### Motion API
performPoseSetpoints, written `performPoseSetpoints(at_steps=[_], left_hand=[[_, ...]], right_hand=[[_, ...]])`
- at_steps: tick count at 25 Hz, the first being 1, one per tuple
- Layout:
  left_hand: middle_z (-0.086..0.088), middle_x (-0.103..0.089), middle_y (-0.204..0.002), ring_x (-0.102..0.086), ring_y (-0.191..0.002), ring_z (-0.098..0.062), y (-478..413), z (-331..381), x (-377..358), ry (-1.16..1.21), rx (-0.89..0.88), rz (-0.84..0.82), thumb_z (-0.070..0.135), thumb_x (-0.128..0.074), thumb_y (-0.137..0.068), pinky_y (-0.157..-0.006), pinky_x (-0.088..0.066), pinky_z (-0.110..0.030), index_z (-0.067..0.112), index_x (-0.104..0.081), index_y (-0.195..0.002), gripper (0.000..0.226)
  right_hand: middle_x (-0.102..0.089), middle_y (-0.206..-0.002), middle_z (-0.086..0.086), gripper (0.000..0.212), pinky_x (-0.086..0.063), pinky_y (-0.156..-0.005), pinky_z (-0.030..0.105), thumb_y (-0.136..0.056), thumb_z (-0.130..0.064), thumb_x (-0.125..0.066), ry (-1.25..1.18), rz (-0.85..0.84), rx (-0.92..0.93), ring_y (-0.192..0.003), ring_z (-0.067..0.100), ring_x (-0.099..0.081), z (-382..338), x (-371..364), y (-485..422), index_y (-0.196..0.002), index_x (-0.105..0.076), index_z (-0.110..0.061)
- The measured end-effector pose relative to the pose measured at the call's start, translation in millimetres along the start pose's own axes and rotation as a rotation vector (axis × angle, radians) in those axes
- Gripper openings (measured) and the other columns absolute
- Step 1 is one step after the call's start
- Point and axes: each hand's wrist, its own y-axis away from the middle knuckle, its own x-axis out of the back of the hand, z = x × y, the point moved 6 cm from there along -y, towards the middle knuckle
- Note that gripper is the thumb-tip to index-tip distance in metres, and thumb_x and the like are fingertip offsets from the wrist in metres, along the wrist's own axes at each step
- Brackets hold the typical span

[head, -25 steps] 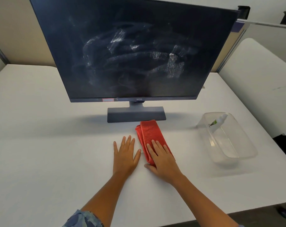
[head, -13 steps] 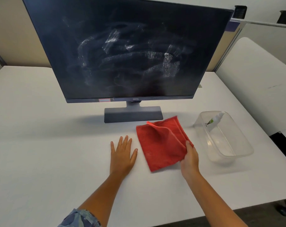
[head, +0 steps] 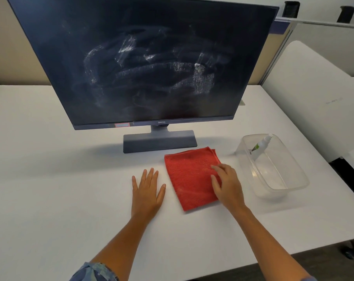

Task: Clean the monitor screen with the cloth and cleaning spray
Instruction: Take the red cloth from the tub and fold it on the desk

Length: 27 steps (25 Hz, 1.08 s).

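- Fingers of my right hand lay loosely spread on the right side of the red cloth, pressing on it and gripping nothing.
- My left hand rested flat and open on the table, just left of the cloth, holding nothing.
- That cloth lay spread flat before the monitor stand, whose screen was smeared.
- My spray bottle leaned inside the clear tub near the table's right edge.
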Motion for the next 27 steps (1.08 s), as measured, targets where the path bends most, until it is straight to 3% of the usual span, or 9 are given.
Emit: performPoseSetpoints(at_steps=[4,8,14,16,21,27], left_hand=[[-0.004,-0.026,-0.153,-0.012,-0.144,-0.021,-0.1,-0.2,-0.9,0.006,0.005,-0.002,0.048,-0.021,-0.09,-0.115,0.006,-0.048,0.018,-0.026,-0.143,0.061],[-0.004,-0.024,-0.154,-0.011,-0.144,-0.023,-0.3,2.4,-0.5,0.007,-0.009,-0.004,0.054,-0.019,-0.09,-0.115,0.007,-0.05,0.024,-0.023,-0.144,0.062],[0.003,-0.009,-0.156,0.001,-0.144,-0.019,-0.4,7.6,-2.2,-0.025,-0.087,-0.044,0.064,-0.008,-0.086,-0.111,0.015,-0.052,0.036,-0.003,-0.143,0.064],[0.005,-0.007,-0.156,0.004,-0.143,-0.018,-0.1,9.9,-3.3,-0.034,-0.131,-0.061,0.063,-0.01,-0.087,-0.111,0.015,-0.054,0.036,0.001,-0.142,0.062],[0.002,-0.008,-0.156,-0.001,-0.144,-0.025,0.0,13.3,-6.3,-0.113,-0.198,-0.096,0.061,-0.009,-0.087,-0.11,0.01,-0.06,0.031,-0.01,-0.145,0.065],[-0.002,-0.014,-0.156,-0.005,-0.144,-0.027,-0.4,11.0,-4.7,-0.133,-0.15,-0.076,0.066,-0.014,-0.084,-0.11,0.009,-0.06,0.028,-0.019,-0.145,0.071]], right_hand=[[-0.048,-0.141,0.019,0.043,-0.033,-0.111,0.05,-0.094,-0.027,-0.054,0.216,-0.21,0.25,-0.133,0.036,-0.04,-18.3,-42.1,-0.2,-0.135,-0.052,-0.013],[-0.03,-0.152,0.017,0.051,-0.016,-0.114,0.053,-0.097,-0.04,-0.04,0.334,-0.335,0.203,-0.142,0.037,-0.023,-28.3,-71.2,5.9,-0.145,-0.036,-0.021],[-0.047,-0.141,0.02,0.056,-0.031,-0.105,0.059,-0.092,-0.046,-0.031,0.316,-0.268,0.066,-0.132,0.039,-0.042,-52.9,-75.7,48.5,-0.138,-0.048,-0.018],[-0.047,-0.141,0.02,0.054,-0.027,-0.107,0.058,-0.093,-0.043,-0.031,0.291,-0.242,0.066,-0.133,0.039,-0.04,-59.2,-75.7,49.4,-0.137,-0.048,-0.017],[-0.027,-0.154,0.015,0.051,-0.009,-0.117,0.047,-0.099,-0.038,-0.028,0.24,-0.292,0.204,-0.144,0.03,-0.018,-62.6,-84.4,34.3,-0.146,-0.031,-0.019],[-0.027,-0.155,0.01,0.059,-0.011,-0.118,0.044,-0.095,-0.05,-0.028,0.286,-0.263,0.198,-0.144,0.025,-0.02,-16.1,-59.8,26.9,-0.146,-0.032,-0.021]])
